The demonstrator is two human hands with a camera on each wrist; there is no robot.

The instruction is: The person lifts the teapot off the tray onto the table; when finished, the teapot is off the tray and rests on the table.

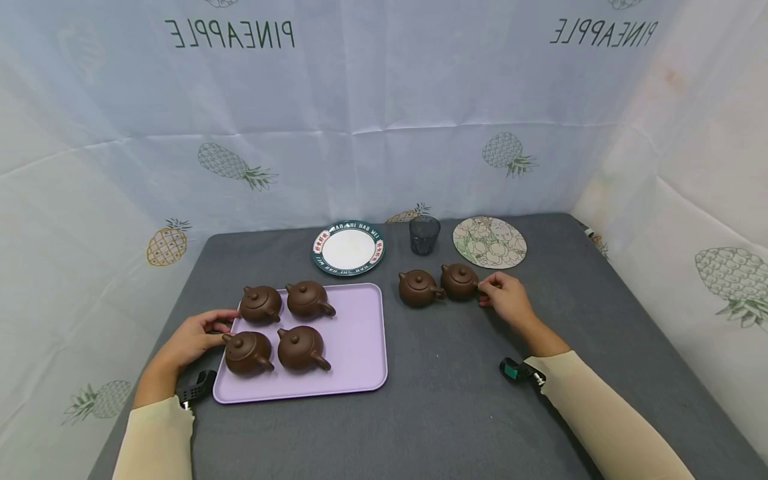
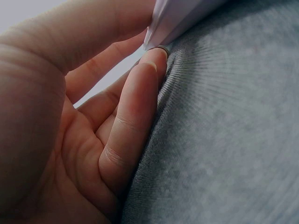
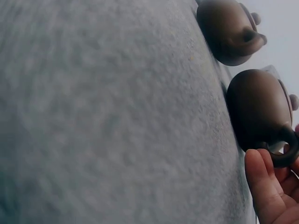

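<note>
A lilac tray carries several brown teapots, among them a front-left teapot and a back-left teapot. My left hand grips the tray's left edge; up close in the left wrist view, fingertips lie right at its rim. Two more teapots sit on the cloth right of the tray. With its fingertips, my right hand pinches the handle of the right-hand teapot. That handle shows between thumb and fingers in the right wrist view. Beside it stands the other teapot.
Along the back of the grey-clothed table are a green-rimmed plate, a dark glass and a round patterned mat. A pineapple-print curtain hangs behind and on both sides.
</note>
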